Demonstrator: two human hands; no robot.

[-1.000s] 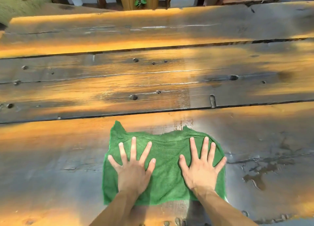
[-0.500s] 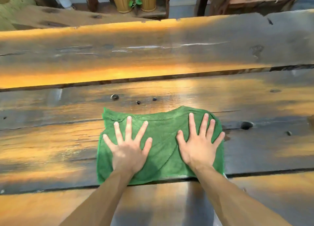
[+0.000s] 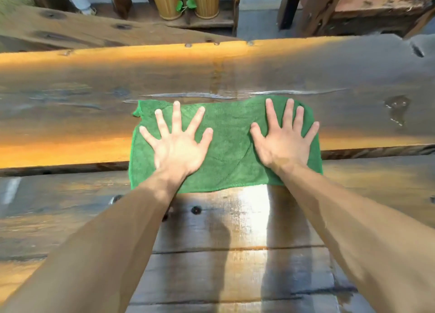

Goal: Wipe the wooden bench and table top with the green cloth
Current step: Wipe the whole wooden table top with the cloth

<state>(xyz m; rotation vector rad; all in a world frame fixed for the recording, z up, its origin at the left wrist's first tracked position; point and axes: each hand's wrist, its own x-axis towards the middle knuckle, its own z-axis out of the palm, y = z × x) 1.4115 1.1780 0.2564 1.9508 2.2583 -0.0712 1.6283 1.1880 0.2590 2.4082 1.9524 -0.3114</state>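
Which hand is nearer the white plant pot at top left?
Left. The left hand lies below and right of the white plant pot; the right hand is farther right.

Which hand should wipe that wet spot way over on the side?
Probably the right hand. It presses flat on the green cloth at the end nearer the wet patch on the far plank; the left hand is farther away.

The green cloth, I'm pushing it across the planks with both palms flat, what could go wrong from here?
1. The green cloth straddles the gap between planks; its trailing edge might snag there.
2. The left hand and right hand only press with spread fingers, so the cloth may bunch or slip.
3. It lies close to the table top's far edge; a further push could carry it over.
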